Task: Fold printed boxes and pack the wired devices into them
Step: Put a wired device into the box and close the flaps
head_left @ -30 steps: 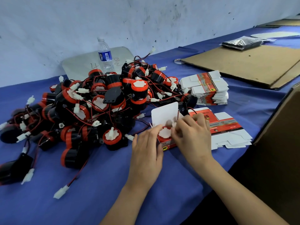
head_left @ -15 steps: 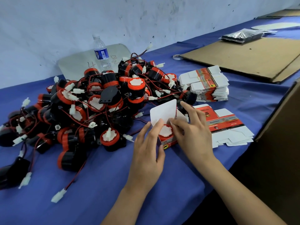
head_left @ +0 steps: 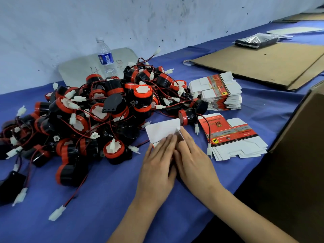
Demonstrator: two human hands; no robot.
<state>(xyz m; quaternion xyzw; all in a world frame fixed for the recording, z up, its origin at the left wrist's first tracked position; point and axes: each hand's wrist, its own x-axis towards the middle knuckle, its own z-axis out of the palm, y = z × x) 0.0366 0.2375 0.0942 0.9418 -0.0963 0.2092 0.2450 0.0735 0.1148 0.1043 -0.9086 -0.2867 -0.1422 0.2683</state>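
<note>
While left hand (head_left: 157, 165) and right hand (head_left: 194, 160) press it, grip wide, box (head_left: 163, 131) shows raised white flap

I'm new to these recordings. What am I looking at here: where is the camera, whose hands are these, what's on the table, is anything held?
There is no machine: a person works with bare hands, and the one picture comes from a camera on their head, looking down. The left hand and right hand lie side by side with straight fingers, pressing on a small printed box whose white flap stands up; nothing is gripped. On the blue tablecloth lie a pile of black-and-red wired devices, a loose stack of flat box blanks, a banded bundle of blanks, a water bottle and cardboard sheets.
</note>
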